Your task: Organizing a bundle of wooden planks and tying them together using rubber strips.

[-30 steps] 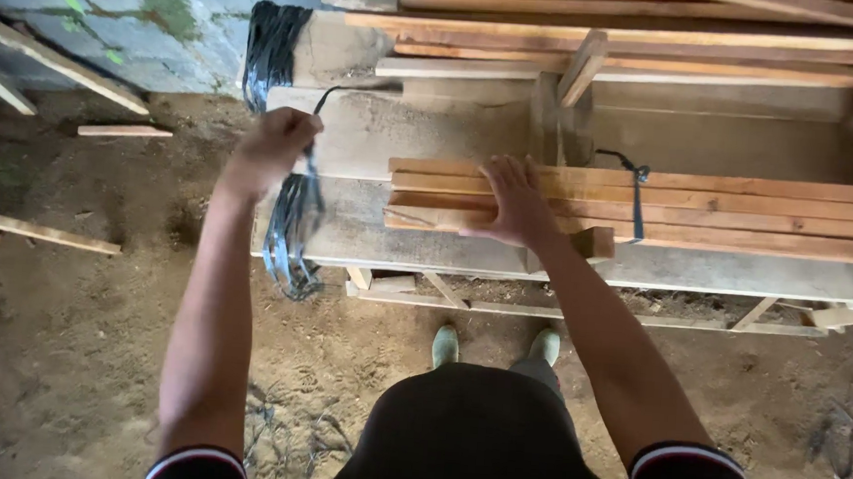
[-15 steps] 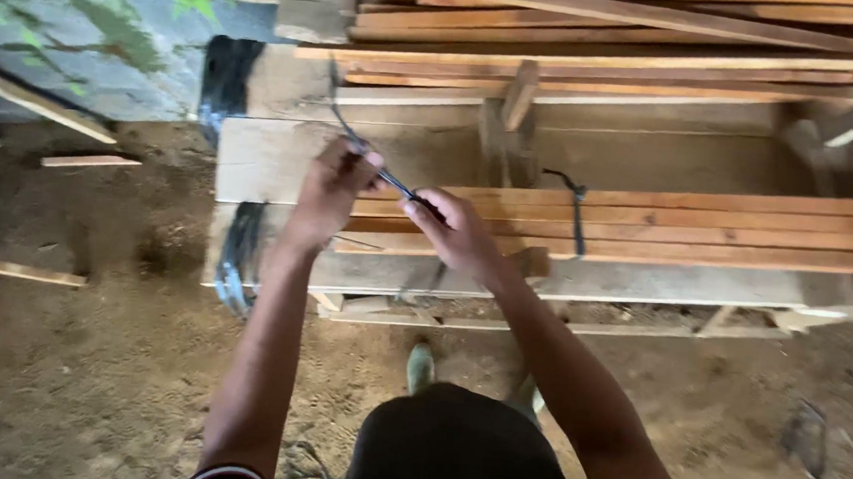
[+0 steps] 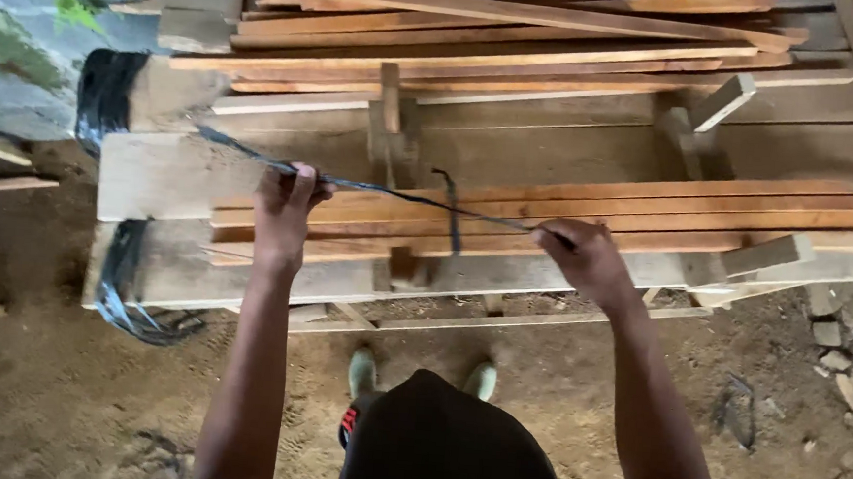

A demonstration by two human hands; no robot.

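Note:
A thin dark strip of plastic strapping (image 3: 419, 199) is stretched taut between my two hands above a stack of wooden slats (image 3: 645, 209). My left hand (image 3: 285, 206) is closed on the strip near its left end, which trails up and left past the hand. My right hand (image 3: 583, 259) grips the other end over the front edge of the slats. Another dark strap (image 3: 451, 211) loops around the slat bundle between my hands.
The slats rest on wide pale planks (image 3: 164, 179) of a low timber frame. More long boards (image 3: 479, 31) are piled behind. A black plastic bundle (image 3: 109, 102) hangs at the frame's left end. Dirt floor (image 3: 52, 394) lies below, with rubble (image 3: 848, 369) at the right.
My hands were close together on the strip half a second ago and have spread apart, pulling it straight. A second ago my right hand lay flat on the slats.

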